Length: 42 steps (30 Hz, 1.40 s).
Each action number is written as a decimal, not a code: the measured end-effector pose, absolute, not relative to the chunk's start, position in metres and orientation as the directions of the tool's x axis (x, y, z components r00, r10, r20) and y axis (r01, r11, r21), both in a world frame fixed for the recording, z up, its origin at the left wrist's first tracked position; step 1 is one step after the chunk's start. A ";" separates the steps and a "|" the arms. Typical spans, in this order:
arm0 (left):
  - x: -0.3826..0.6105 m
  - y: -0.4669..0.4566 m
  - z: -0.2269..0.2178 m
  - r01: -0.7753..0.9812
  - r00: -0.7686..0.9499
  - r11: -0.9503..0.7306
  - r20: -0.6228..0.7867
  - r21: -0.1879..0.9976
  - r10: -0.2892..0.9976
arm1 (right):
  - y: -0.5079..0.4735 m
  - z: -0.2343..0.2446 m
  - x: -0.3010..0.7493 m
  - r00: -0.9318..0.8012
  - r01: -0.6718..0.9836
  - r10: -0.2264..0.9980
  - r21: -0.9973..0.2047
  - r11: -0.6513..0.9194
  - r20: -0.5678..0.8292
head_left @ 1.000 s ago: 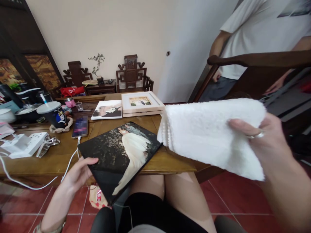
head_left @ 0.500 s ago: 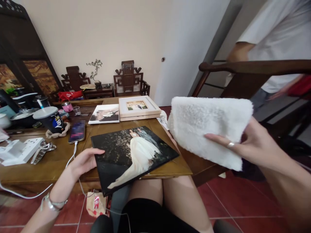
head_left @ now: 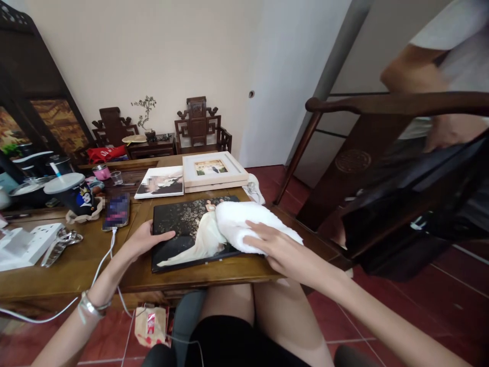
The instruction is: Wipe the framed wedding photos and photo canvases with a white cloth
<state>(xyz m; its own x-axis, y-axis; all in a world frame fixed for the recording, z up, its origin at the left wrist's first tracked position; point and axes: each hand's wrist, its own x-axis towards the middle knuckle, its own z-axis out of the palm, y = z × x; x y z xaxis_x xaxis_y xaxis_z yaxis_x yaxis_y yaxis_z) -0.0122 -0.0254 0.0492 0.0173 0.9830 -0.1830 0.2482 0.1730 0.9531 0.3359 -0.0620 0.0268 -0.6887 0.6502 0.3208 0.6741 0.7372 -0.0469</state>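
A dark, flat wedding photo panel (head_left: 183,224) lies on the wooden table in front of me, showing a figure in a long white gown. My left hand (head_left: 147,239) grips its left edge, thumb on the picture and the other fingers at the side. Bunched under my right hand (head_left: 269,242) is a fluffy white cloth (head_left: 239,216), which the fingers press onto the right part of the panel. The cloth covers that side of the picture, including its right edge.
Behind the panel lie a smaller photo panel (head_left: 162,182) and stacked pale picture frames (head_left: 214,171). To the left are a phone (head_left: 116,211) on a white cable, a power strip (head_left: 34,247) and a lidded cup (head_left: 78,193). A person (head_left: 439,76) stands beyond the wooden chair (head_left: 367,109) at right.
My right hand has brought the white cloth leftward and down onto the photo panel. The panel, tilted over the table edge before, now lies flat on the table, with my left hand still on it.
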 end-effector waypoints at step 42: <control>-0.002 -0.020 0.006 0.848 0.246 -0.382 0.365 0.368 0.898 | 0.054 0.066 0.224 -0.819 0.544 0.493 0.121 0.831 0.296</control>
